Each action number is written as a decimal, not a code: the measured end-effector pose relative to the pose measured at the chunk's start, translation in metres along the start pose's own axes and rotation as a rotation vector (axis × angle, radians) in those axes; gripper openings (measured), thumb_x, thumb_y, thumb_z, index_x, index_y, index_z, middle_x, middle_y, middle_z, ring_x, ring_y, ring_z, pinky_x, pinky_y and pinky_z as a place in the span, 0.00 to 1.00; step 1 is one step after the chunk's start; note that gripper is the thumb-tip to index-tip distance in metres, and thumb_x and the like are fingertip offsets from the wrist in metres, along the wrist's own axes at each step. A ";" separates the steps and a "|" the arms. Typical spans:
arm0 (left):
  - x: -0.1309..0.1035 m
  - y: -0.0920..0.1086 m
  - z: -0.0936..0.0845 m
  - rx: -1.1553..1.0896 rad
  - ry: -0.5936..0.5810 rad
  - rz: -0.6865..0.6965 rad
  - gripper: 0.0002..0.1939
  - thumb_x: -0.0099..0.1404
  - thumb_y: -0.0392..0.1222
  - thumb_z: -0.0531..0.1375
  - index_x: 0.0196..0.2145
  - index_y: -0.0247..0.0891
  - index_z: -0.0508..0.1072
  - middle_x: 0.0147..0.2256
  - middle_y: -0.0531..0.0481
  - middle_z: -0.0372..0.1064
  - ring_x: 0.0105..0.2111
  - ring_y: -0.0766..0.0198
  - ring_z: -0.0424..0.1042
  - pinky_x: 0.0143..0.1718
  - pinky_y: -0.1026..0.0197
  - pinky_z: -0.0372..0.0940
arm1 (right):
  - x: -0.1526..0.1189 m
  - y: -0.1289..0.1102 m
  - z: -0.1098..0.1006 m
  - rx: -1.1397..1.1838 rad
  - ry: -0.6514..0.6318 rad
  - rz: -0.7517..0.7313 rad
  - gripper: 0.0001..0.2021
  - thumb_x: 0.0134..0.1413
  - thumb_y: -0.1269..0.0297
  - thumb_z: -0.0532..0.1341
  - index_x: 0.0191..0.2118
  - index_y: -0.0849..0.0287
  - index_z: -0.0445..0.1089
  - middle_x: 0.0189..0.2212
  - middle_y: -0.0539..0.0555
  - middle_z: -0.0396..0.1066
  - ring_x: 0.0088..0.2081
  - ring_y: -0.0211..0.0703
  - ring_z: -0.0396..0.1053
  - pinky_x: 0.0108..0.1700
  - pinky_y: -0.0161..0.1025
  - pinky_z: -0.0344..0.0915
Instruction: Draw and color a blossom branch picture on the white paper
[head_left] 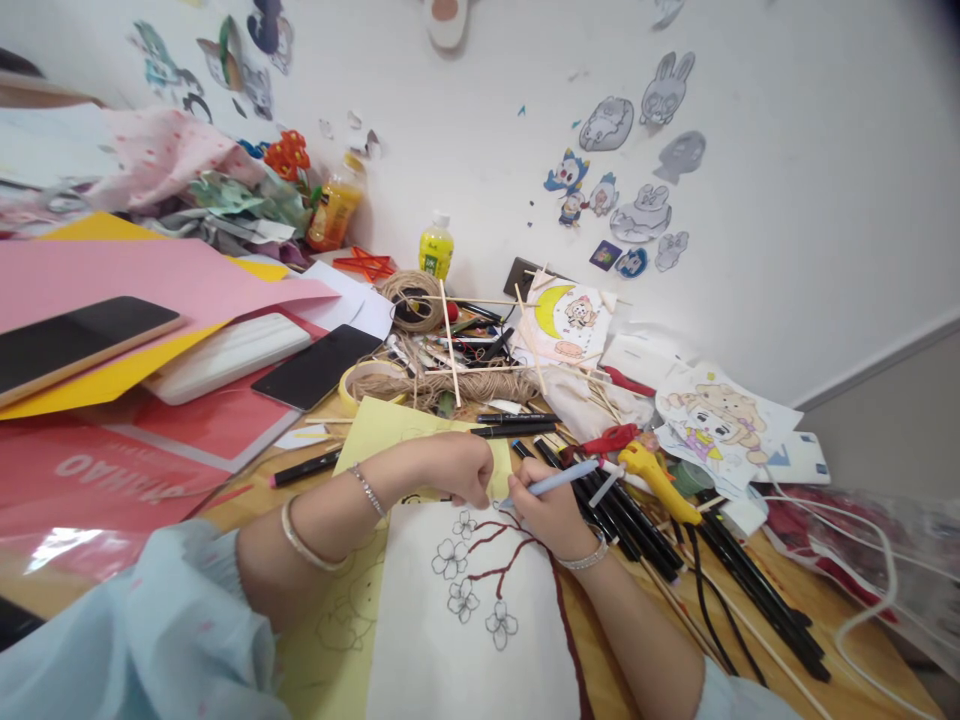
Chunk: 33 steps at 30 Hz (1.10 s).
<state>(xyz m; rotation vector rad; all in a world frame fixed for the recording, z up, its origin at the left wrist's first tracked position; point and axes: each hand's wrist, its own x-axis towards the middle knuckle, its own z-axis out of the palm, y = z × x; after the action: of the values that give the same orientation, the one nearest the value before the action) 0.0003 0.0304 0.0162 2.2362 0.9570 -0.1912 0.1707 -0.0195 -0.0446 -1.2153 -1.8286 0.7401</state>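
Note:
A white sheet (442, 660) bears a dark red branch and several outlined flowers. Near its top edge, my right hand (544, 505) is closed round a light blue pen (562, 478), whose tip is at the paper by the upper branch. My left hand (465, 470) is curled with its knuckles up and rests at the sheet's top edge, just left of the pen tip; whether its fingers pinch anything is hidden. Under the white sheet lies a yellow sheet (390, 425) with faint pencil drawings.
Black markers (637, 520) and a yellow glue gun (660, 480) lie to the right, with cables. Twine (480, 385), sticks and a moon drawing (559, 320) are behind. Phones (319, 367) and coloured paper lie left. Two bottles (436, 247) (335, 205) stand by the wall.

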 end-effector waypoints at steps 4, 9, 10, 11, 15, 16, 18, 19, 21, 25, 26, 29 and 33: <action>-0.001 0.001 -0.001 -0.004 -0.002 0.009 0.05 0.47 0.39 0.57 0.17 0.37 0.69 0.18 0.54 0.67 0.18 0.69 0.62 0.18 0.68 0.54 | 0.001 -0.001 0.000 -0.033 -0.009 -0.017 0.15 0.49 0.68 0.54 0.18 0.55 0.47 0.13 0.42 0.50 0.17 0.34 0.52 0.21 0.33 0.50; -0.001 0.001 -0.001 0.008 -0.001 0.009 0.05 0.47 0.39 0.57 0.17 0.36 0.69 0.17 0.54 0.67 0.17 0.69 0.61 0.17 0.68 0.53 | 0.001 0.000 -0.001 -0.073 0.020 -0.041 0.15 0.49 0.69 0.53 0.18 0.55 0.47 0.14 0.42 0.49 0.19 0.34 0.51 0.22 0.33 0.49; -0.001 0.001 -0.001 0.011 -0.002 0.005 0.05 0.47 0.39 0.57 0.17 0.36 0.70 0.17 0.54 0.67 0.17 0.69 0.61 0.17 0.68 0.53 | 0.002 0.000 -0.001 -0.073 0.016 -0.043 0.15 0.49 0.69 0.54 0.18 0.55 0.47 0.14 0.42 0.48 0.19 0.34 0.51 0.22 0.33 0.48; -0.001 0.001 -0.001 0.014 -0.001 0.000 0.05 0.47 0.39 0.57 0.18 0.36 0.70 0.17 0.55 0.67 0.17 0.69 0.61 0.17 0.68 0.53 | 0.002 0.001 -0.001 -0.072 0.013 -0.045 0.15 0.49 0.69 0.54 0.18 0.55 0.47 0.14 0.42 0.48 0.19 0.34 0.51 0.22 0.33 0.48; 0.000 0.001 -0.001 0.014 0.001 0.000 0.05 0.47 0.40 0.57 0.18 0.37 0.70 0.18 0.55 0.68 0.18 0.69 0.62 0.18 0.68 0.53 | 0.001 0.001 0.000 -0.060 0.010 -0.045 0.15 0.49 0.69 0.53 0.18 0.55 0.47 0.14 0.42 0.48 0.18 0.34 0.50 0.22 0.33 0.49; 0.000 0.001 -0.001 0.012 0.000 0.001 0.05 0.47 0.39 0.57 0.18 0.37 0.70 0.18 0.54 0.68 0.18 0.69 0.62 0.18 0.68 0.53 | 0.001 0.001 -0.001 -0.057 0.010 -0.044 0.15 0.49 0.69 0.53 0.18 0.55 0.47 0.14 0.42 0.48 0.18 0.34 0.51 0.22 0.33 0.49; 0.000 0.000 -0.001 0.004 0.000 0.004 0.05 0.47 0.40 0.57 0.17 0.37 0.70 0.18 0.54 0.68 0.18 0.69 0.62 0.18 0.68 0.54 | 0.000 0.001 -0.001 -0.048 0.003 -0.041 0.15 0.50 0.68 0.54 0.18 0.55 0.47 0.14 0.42 0.49 0.18 0.34 0.51 0.21 0.33 0.50; 0.000 0.000 -0.001 0.001 0.002 0.005 0.05 0.47 0.40 0.57 0.17 0.37 0.70 0.18 0.54 0.68 0.18 0.68 0.62 0.18 0.68 0.54 | -0.001 0.000 -0.001 -0.042 -0.009 -0.041 0.15 0.50 0.68 0.53 0.18 0.55 0.48 0.13 0.42 0.51 0.17 0.34 0.52 0.21 0.32 0.50; 0.000 0.000 0.000 -0.005 0.004 0.008 0.05 0.46 0.40 0.56 0.17 0.37 0.70 0.18 0.54 0.68 0.18 0.68 0.62 0.18 0.67 0.54 | -0.002 -0.003 -0.001 -0.043 -0.038 -0.045 0.14 0.51 0.67 0.53 0.18 0.55 0.50 0.13 0.43 0.53 0.17 0.34 0.54 0.22 0.33 0.51; 0.000 -0.002 0.001 -0.021 -0.002 0.014 0.05 0.45 0.39 0.55 0.17 0.37 0.70 0.18 0.54 0.67 0.18 0.67 0.63 0.18 0.67 0.54 | -0.002 -0.008 -0.002 -0.092 -0.057 -0.076 0.15 0.51 0.67 0.53 0.17 0.55 0.49 0.13 0.43 0.52 0.18 0.34 0.53 0.23 0.33 0.52; 0.000 -0.002 0.001 -0.023 -0.002 0.017 0.05 0.44 0.39 0.55 0.17 0.37 0.69 0.17 0.54 0.67 0.18 0.67 0.63 0.18 0.67 0.54 | -0.001 -0.009 -0.002 -0.102 -0.052 -0.081 0.16 0.51 0.67 0.52 0.17 0.55 0.48 0.14 0.43 0.51 0.18 0.34 0.53 0.23 0.33 0.51; 0.000 -0.003 0.002 -0.027 0.001 0.022 0.05 0.44 0.39 0.55 0.16 0.37 0.69 0.17 0.54 0.66 0.17 0.68 0.62 0.17 0.67 0.54 | -0.001 -0.009 -0.002 -0.111 -0.051 -0.086 0.15 0.50 0.68 0.53 0.17 0.55 0.48 0.14 0.43 0.51 0.19 0.34 0.52 0.23 0.33 0.51; 0.000 -0.002 0.001 -0.025 -0.002 0.025 0.05 0.44 0.39 0.56 0.16 0.37 0.69 0.16 0.54 0.66 0.17 0.68 0.61 0.17 0.67 0.53 | -0.001 -0.007 -0.002 -0.070 -0.084 -0.060 0.15 0.51 0.67 0.53 0.17 0.56 0.51 0.14 0.43 0.52 0.18 0.34 0.53 0.23 0.33 0.51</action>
<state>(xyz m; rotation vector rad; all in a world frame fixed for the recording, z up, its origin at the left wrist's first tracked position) -0.0010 0.0310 0.0141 2.2235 0.9247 -0.1684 0.1698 -0.0227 -0.0380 -1.1838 -1.9662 0.7082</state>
